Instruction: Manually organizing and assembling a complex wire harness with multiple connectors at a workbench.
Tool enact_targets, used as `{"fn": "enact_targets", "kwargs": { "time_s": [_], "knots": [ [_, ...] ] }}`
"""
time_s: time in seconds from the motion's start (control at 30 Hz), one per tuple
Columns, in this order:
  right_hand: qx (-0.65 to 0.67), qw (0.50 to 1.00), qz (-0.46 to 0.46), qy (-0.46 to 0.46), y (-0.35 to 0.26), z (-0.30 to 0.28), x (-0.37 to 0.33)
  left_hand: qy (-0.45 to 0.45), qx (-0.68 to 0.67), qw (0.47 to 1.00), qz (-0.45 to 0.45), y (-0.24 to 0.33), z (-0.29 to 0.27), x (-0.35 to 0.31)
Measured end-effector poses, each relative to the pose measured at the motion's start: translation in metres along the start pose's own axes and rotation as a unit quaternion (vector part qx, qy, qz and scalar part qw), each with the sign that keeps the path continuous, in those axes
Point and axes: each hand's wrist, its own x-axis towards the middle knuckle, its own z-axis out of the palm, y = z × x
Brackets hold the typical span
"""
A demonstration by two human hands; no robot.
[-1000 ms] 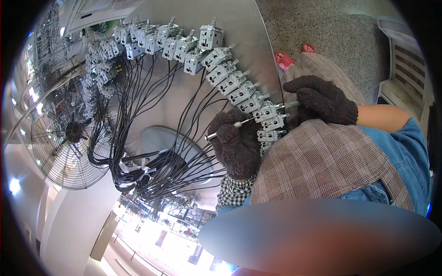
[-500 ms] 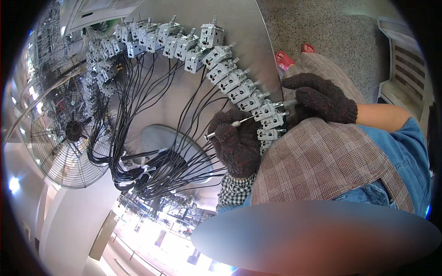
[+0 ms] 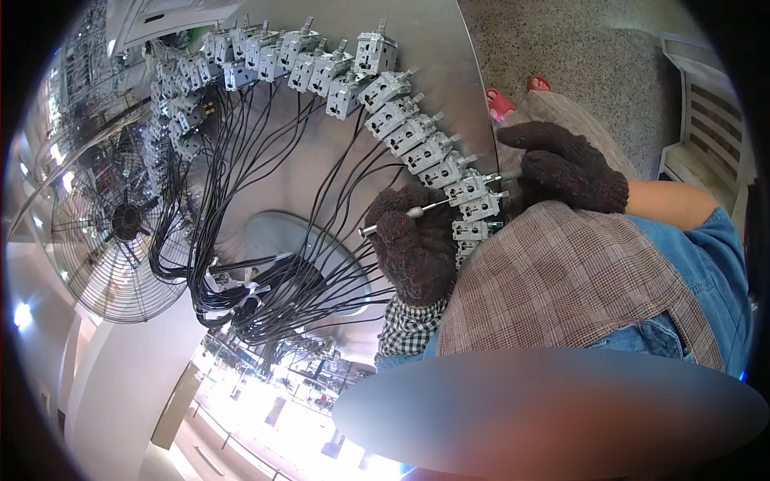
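Note:
My left hand [image 3: 411,252], in a dark knitted glove, is closed around a slim metal screwdriver [image 3: 415,212]. Its thin shaft reaches toward a grey metal switch-like block [image 3: 465,190] near the table edge. On that block's other side is my right hand [image 3: 571,168], gloved alike, one finger stretched out and the others bent. A short metal piece [image 3: 507,175] runs from the block to its fingers; what exactly they grip is hidden. More such blocks [image 3: 411,134], each with a protruding stem, stand in a curved row. Black cables [image 3: 212,208] lie inside the curve.
A round grey disc [image 3: 269,232] lies under the bundled cables on the metal table [image 3: 437,64]. Beyond the left side stands a wire-caged fan [image 3: 124,264]. A pale slatted bench [image 3: 710,120] is at the right, and red sandals [image 3: 499,104] show on the speckled floor [image 3: 593,48].
The row of blocks and both hands appear slightly shifted to the right in view. The screwdriver stays in my left hand, its shaft still toward the same block.

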Motion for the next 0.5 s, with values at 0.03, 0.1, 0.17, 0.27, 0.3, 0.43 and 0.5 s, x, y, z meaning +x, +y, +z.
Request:
{"fn": "enact_targets", "kwargs": {
  "time_s": [0.03, 0.1, 0.17, 0.27, 0.3, 0.43, 0.5],
  "knots": [
    [0.089, 0.994, 0.06, -0.017, -0.006, -0.003, 0.0, 0.032, -0.007, 0.999, 0.001, 0.001, 0.006, 0.0],
    [0.176, 0.977, 0.119, -0.034, -0.01, -0.003, 0.001, 0.064, -0.013, 0.998, 0.001, 0.001, 0.005, 0.0],
    [0.188, 0.966, 0.175, -0.015, -0.012, -0.001, 0.003, -0.025, 0.018, 0.999, -0.011, 0.002, -0.007, 0.001],
    [-0.076, 0.984, -0.16, 0.032, 0.018, 0.006, -0.001, 0.002, -0.006, 1.0, -0.017, 0.003, -0.002, -0.001],
    [-0.076, 0.984, -0.159, 0.033, 0.016, 0.006, -0.001, 0.002, -0.006, 1.0, -0.017, 0.003, -0.002, -0.001],
    [0.115, 0.989, 0.091, -0.019, -0.008, -0.004, 0.003, 0.037, 0.001, 0.999, -0.016, 0.004, 0.003, 0.001],
    [0.184, 0.958, 0.213, -0.053, -0.013, -0.007, 0.005, 0.046, 0.01, 0.999, -0.014, 0.004, 0.003, 0.001]
  ]
}}
